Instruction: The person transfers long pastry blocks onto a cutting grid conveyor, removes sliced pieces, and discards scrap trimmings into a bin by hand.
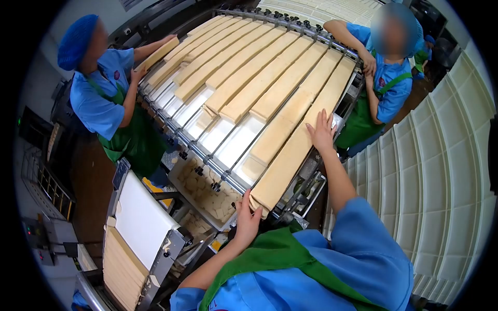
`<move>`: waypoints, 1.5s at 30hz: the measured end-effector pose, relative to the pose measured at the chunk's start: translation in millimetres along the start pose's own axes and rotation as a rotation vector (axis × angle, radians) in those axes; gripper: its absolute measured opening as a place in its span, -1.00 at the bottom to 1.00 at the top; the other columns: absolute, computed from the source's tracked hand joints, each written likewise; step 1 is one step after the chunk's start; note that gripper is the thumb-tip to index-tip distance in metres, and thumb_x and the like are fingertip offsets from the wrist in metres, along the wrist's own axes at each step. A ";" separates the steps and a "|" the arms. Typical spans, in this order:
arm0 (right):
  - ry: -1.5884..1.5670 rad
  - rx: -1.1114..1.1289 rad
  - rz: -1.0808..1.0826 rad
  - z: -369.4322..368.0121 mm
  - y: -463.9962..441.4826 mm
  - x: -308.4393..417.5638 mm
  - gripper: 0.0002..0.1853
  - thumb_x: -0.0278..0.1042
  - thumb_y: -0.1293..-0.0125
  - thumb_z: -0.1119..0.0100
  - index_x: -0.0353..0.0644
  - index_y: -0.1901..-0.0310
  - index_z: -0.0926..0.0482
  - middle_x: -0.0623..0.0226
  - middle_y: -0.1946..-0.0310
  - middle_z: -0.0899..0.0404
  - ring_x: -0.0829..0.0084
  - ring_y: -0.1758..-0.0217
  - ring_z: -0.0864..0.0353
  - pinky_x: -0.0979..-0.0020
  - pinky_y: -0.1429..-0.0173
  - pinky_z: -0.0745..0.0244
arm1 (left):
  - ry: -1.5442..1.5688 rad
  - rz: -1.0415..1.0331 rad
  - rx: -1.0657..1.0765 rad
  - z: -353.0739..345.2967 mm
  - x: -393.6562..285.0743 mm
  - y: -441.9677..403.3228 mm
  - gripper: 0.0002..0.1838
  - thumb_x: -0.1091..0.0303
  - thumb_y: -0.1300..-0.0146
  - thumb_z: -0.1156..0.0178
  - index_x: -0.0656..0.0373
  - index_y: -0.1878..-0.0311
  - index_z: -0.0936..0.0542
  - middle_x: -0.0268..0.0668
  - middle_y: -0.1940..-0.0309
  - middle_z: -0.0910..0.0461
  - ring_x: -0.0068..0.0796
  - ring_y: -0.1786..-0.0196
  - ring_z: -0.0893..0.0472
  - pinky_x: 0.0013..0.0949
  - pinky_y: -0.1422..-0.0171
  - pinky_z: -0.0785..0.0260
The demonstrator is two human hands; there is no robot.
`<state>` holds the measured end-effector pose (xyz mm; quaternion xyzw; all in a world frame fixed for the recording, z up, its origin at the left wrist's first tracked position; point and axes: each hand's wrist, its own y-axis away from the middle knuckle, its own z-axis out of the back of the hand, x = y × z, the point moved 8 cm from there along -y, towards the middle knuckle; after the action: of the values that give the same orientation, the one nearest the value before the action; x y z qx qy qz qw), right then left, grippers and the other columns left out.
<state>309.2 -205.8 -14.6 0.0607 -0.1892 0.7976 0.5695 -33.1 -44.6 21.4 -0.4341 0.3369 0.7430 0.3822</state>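
Observation:
My left hand point(247, 220) is at the near end of a long row of thin pale-tan wafer-like slices point(288, 167), its fingers and thumb closed about the end corner. A few slices point(256, 204) there sit loose and tilted. Farther up the same row, my right hand point(322, 133) lies on its right side with the fingers spread. This row is the rightmost on a slatted conveyor point(236, 150), and a second row point(282, 132) runs close along its left.
More rows point(244, 62) fill the conveyor's far part. A person at left point(111, 96) holds a short row point(158, 54); another person point(381, 85) leans at the right. Below are a bin point(199, 189) of broken pieces and a small belt point(140, 215). Pale ribbed panels point(415, 181) stand right.

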 end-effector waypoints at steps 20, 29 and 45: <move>-0.210 0.220 0.893 55.9 215.9 196.8 -0.68 -0.25 -0.19 -0.04 -0.04 0.01 -0.53 0.04 -0.37 -0.08 -0.01 -0.43 -0.05 -0.16 -0.43 0.13 | 0.627 0.192 0.009 54.9 39.4 -21.9 -0.24 0.73 -0.11 0.05 0.12 -0.41 -0.05 -0.15 -0.13 -0.35 -0.33 -0.11 -0.45 -0.33 -0.19 -0.36; -0.302 0.244 0.826 53.2 212.1 195.0 -0.60 -0.23 -0.01 -0.31 0.02 0.04 -0.54 0.10 -0.34 -0.12 0.02 -0.44 0.01 -0.11 -0.44 0.11 | -0.386 -0.225 -0.289 109.7 30.7 -2.4 -0.64 0.60 -0.04 -0.13 0.24 0.02 -0.48 -0.08 0.06 -0.42 -0.08 -0.04 -0.42 -0.20 -0.16 -0.27; -0.191 0.152 0.836 42.5 208.5 187.4 -0.66 -0.19 -0.08 -0.23 0.06 0.06 -0.56 0.15 -0.32 -0.18 0.11 -0.44 -0.05 -0.12 -0.44 0.12 | -0.737 -0.607 0.172 5.0 -13.4 -5.2 -0.53 0.39 -0.02 -0.22 0.23 -0.07 -0.45 -0.14 -0.13 -0.38 -0.12 -0.21 -0.36 -0.16 -0.24 -0.20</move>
<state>45.5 -114.0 34.6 0.0940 -0.1900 0.9621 0.1715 -26.2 -41.6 34.7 -0.1874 0.0971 0.6717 0.7101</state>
